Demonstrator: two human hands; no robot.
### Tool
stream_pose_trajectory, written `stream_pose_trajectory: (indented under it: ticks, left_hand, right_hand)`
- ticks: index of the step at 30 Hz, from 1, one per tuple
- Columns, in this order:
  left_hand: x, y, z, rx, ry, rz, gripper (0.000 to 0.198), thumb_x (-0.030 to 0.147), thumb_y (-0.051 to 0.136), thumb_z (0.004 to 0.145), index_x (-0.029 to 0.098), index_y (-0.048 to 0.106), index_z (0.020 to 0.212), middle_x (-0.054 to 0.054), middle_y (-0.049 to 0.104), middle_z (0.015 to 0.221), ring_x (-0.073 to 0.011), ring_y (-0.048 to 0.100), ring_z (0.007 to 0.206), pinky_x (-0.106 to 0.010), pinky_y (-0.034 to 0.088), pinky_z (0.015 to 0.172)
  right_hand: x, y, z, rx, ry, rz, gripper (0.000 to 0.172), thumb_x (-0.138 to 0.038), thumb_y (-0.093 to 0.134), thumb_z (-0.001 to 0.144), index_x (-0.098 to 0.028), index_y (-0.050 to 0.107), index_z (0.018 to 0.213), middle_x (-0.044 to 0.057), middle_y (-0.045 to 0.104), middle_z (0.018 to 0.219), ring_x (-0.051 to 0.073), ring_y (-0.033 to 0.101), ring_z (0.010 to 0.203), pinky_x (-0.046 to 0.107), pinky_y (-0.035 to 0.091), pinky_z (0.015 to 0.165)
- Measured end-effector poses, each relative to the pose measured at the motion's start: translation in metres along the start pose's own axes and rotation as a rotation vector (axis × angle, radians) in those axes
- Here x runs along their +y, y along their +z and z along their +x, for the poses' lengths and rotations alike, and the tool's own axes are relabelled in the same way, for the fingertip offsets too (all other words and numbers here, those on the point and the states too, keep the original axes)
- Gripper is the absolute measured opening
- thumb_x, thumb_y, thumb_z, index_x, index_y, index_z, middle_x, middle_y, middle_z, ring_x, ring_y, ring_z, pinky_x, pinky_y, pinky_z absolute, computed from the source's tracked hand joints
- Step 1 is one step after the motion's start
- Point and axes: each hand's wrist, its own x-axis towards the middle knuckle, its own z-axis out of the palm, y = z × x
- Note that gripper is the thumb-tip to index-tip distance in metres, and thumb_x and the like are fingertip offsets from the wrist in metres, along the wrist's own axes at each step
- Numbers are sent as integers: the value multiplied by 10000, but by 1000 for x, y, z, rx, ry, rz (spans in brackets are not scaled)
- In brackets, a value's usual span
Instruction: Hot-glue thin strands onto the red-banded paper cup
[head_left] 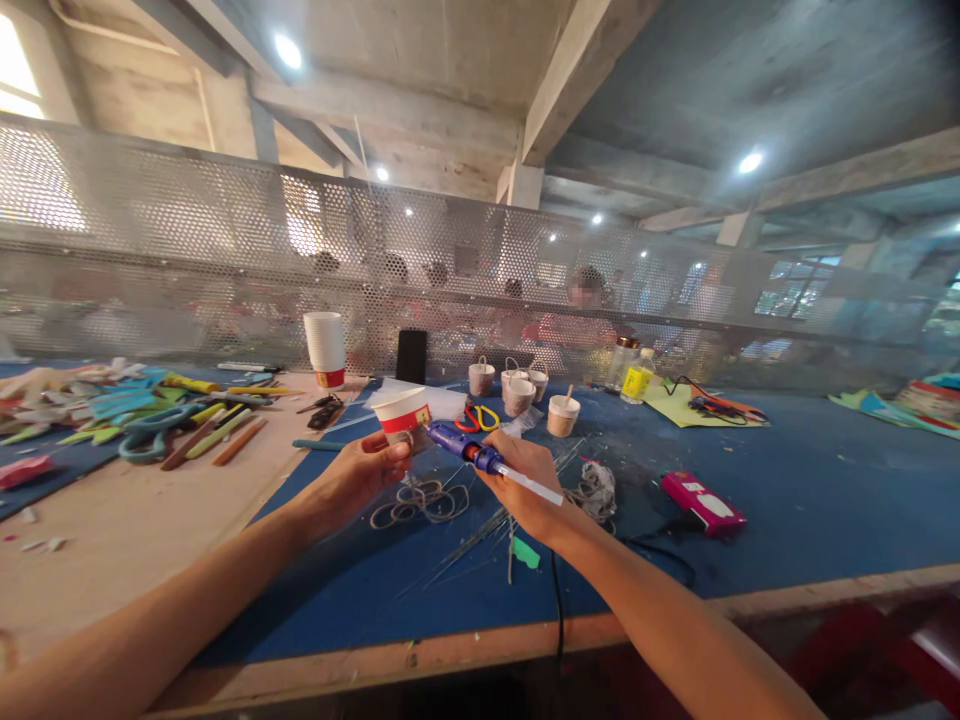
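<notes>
My left hand (369, 468) is closed round a white paper cup with a red band (403, 413), holding it tilted above the blue table top (787, 520). My right hand (525, 478) grips a blue glue gun (469, 449) with a white glue stick poking out of its back. The gun's nozzle points at the cup's side, close to it. A black cord (556, 610) runs from the gun over the table's front edge. Coiled twine (420, 500) lies on the table just below both hands.
A stack of paper cups (325, 349) stands at the back, with several twine-wrapped cups (517, 393), scissors (477, 417) and a pink box (703, 503) around. Coloured paper scraps (112, 405) and sticks cover the left. A perforated metal screen (187, 250) backs the table; people sit behind it.
</notes>
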Motion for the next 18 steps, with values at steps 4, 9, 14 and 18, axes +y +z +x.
stream_pose_trajectory:
  ticks: [4, 9, 14, 18]
  left_hand:
    - [-1, -2, 0, -20, 7, 0, 278, 240, 979, 708, 136, 832, 920, -33, 735, 827, -88, 631, 665, -193, 578, 689]
    - [-1, -2, 1, -26, 8, -19, 283, 237, 987, 690, 136, 822, 896, -23, 716, 790, -85, 615, 644, -186, 561, 655]
    - [-1, 0, 0, -20, 7, -43, 262, 226, 999, 666, 136, 778, 775, -7, 695, 736, -83, 608, 630, -185, 562, 649]
    - [0, 1, 0, -1, -5, -45, 295, 222, 1012, 643, 131, 789, 815, -10, 706, 751, -89, 628, 639, -188, 574, 648]
  right_hand:
    - [1, 0, 0, 3, 4, -17, 131, -333, 612, 1043, -234, 583, 961, 26, 748, 860, 191, 685, 766, 294, 389, 652]
    - [2, 1, -1, 15, 3, -6, 123, -326, 610, 1045, -232, 583, 969, 22, 742, 859, 185, 682, 763, 286, 391, 654]
    - [1, 1, 0, 26, -15, -7, 117, -307, 644, 1022, -232, 578, 960, 17, 742, 856, 191, 685, 750, 295, 386, 647]
    - [1, 0, 1, 38, -27, -24, 98, -305, 640, 1012, -231, 585, 978, 34, 763, 873, 208, 705, 767, 307, 406, 654]
